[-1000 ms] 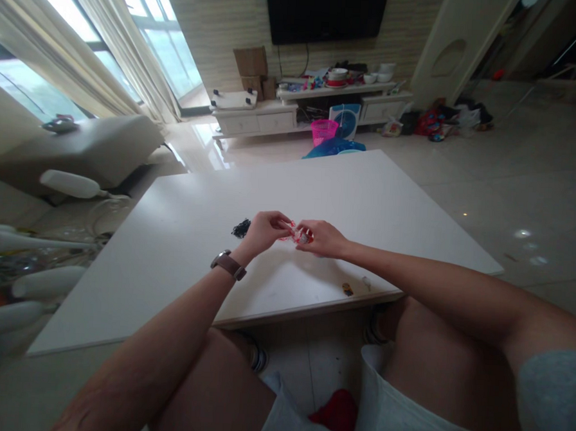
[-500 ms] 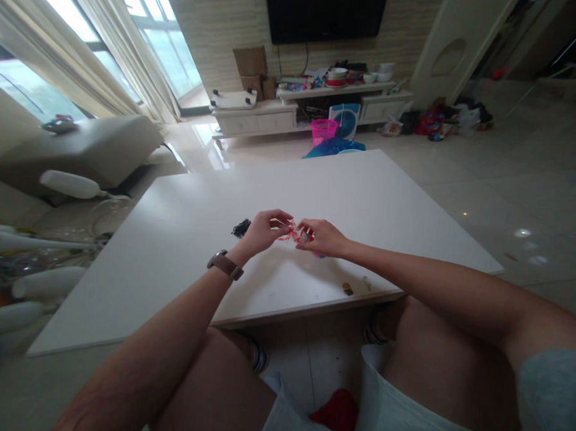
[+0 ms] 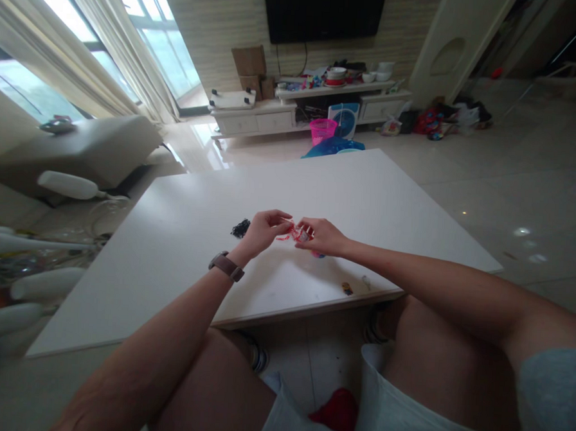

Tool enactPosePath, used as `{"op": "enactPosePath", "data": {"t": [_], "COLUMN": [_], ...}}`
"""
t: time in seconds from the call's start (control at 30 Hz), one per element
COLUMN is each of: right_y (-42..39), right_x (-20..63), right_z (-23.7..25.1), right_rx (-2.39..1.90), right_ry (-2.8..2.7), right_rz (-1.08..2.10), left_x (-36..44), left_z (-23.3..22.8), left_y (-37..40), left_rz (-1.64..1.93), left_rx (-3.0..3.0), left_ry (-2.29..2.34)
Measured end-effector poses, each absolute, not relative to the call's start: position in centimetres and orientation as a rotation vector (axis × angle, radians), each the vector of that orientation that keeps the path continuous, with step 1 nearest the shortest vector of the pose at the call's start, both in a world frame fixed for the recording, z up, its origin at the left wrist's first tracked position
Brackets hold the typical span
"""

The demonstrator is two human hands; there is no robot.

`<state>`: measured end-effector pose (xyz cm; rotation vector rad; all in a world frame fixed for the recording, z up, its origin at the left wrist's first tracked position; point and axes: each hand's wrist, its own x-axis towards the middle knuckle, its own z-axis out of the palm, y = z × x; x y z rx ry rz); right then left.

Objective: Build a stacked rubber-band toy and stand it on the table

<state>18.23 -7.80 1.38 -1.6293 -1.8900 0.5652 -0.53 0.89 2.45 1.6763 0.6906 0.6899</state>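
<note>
Both hands meet over the middle of the white counter (image 3: pixel 376 188). The left hand (image 3: pixel 263 230) and right hand (image 3: pixel 324 237) each pinch one end of a small red-and-white wrapper (image 3: pixel 294 233), fingers closed on it, so it hangs between them just above the counter. A small black tangle (image 3: pixel 241 228) lies just left of the left hand. Two tiny bits (image 3: pixel 347 288) sit near the counter's front edge

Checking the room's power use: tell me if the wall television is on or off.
Off, apparently: the television screen is uniformly dark, with no picture.
</note>
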Motion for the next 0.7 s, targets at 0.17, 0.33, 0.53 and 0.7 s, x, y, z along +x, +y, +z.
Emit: {"op": "enactPosePath", "data": {"t": [0.17,0.33,0.53,0.7], "right_y": [-7.78,-7.83,-7.91,-7.83], "right_x": [18.22,18.23,18.23,18.24], "right_z": [1.44,1.48,1.53,1.48], "right_rx": [-1.646,-1.634,-1.606,-1.614], "right_ry": [-1.863,-1.86,-1.857,-1.848], "right_rz": [0.593,0.601,0.613,0.609], "left_x": [-0.4,-0.61,-0.79,-0.98], "left_z": [2.45,2.73,2.96,3.31], "left_y": [0.93,0.84,0.91,0.93], "left_rz": [0.72,0.758,0.723,0.66], "left_rx": [1.684,1.761,1.898,2.005], "left_ry": [0.674,0.743,0.751,0.718]}}
